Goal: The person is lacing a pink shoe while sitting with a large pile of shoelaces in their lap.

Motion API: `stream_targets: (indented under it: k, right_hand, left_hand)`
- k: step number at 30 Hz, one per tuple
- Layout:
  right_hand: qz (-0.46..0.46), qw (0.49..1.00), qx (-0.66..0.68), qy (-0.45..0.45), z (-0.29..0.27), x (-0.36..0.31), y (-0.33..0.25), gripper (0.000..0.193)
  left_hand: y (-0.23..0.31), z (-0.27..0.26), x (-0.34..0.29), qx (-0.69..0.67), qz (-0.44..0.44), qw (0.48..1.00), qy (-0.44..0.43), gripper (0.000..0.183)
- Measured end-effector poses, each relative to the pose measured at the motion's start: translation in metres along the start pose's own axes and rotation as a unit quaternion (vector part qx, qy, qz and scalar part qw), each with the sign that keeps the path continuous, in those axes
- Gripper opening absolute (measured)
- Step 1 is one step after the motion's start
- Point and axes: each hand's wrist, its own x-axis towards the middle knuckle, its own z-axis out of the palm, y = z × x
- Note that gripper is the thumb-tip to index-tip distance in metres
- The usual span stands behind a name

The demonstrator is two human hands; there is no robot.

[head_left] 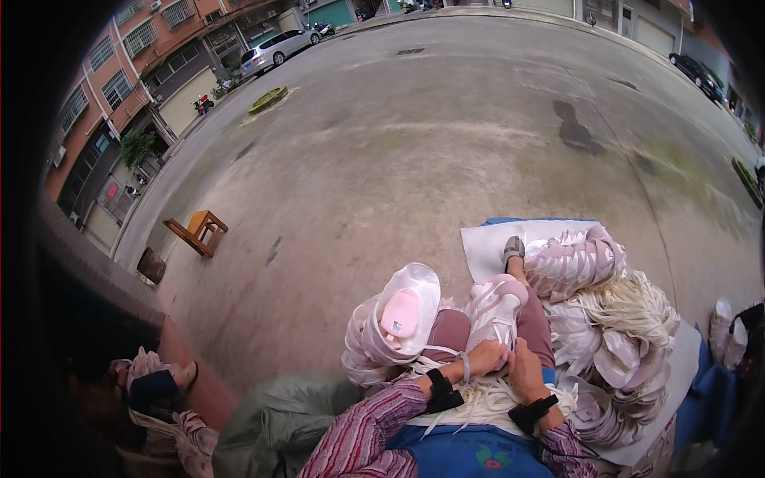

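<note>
A pale pink and white shoe upper (496, 312) lies across my lap, its crossed white laces facing up. My left hand (484, 358) is closed in a pinch at the upper's near end. Close beside it, my right hand (526, 373) pinches what looks like a white shoelace, though the fingers partly cover it. Under both wrists a bundle of loose white laces (470, 402) spreads over my blue apron (470, 452). Left of my knee sits a nested stack of pink and white uppers (366, 338), with a pink padded piece (401, 312) on its top.
At right, more stacked uppers (575, 261) and a heap of cream laces (629, 307) rest on a pale sheet (484, 247). A wooden chair (201, 231) stands at left on the concrete. Another person's foot (188, 376) shows at lower left. Parked cars (279, 49) line the far road.
</note>
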Motion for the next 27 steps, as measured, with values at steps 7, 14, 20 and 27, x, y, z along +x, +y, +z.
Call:
stream_targets:
  k: [7, 14, 20, 27]
  right_hand:
    - [0.014, 0.999, 0.032, -0.009, -0.003, 0.014, 0.013, 0.021]
    - [0.056, 0.994, 0.095, 0.005, -0.010, 0.004, -0.005, 0.032]
    - [0.065, 0.986, 0.150, -0.018, -0.019, -0.012, -0.007, 0.034]
    - [0.067, 0.983, 0.169, -0.025, -0.024, -0.008, -0.013, 0.034]
  left_hand:
    - [-0.005, -0.006, 0.022, -0.202, -0.144, 0.968, -0.029, 0.018]
    - [0.034, -0.025, 0.006, -0.318, -0.237, 0.918, -0.005, 0.020]
    - [0.055, -0.045, -0.004, -0.499, -0.305, 0.811, -0.001, 0.017]
    - [0.064, -0.065, -0.012, -0.529, -0.327, 0.782, -0.028, 0.027]
